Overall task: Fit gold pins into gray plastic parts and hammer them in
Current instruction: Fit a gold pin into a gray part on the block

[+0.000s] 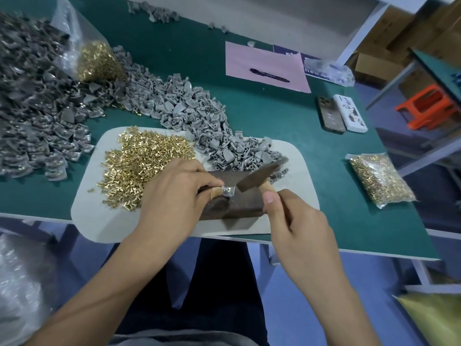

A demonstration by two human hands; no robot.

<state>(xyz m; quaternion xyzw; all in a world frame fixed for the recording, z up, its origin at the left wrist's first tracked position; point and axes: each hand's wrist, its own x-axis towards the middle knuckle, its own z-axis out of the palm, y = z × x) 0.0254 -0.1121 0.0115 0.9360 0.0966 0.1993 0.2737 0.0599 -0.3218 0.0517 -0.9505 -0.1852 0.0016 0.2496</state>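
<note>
Left hand [174, 193] pinches gray part [228, 192] on dark block [239, 198]. Right hand [296, 226] grips hammer [259, 178], head just beside part. Pin pile [147, 163] left, on mat [99, 216].

The left hand [174, 193] reached in from the lower left on a bare forearm, knuckles up, fingers curled and thumb and fingertips pinched together at its right edge, one fingertip wrapped in tan tape just below that pinch. The right hand [296, 221] came in from the lower right, back of the hand toward the camera, fingers folded tight and the thumb [270, 196] laid straight along the top of its grip, pointing toward the left hand's pinch, close but apart
</note>
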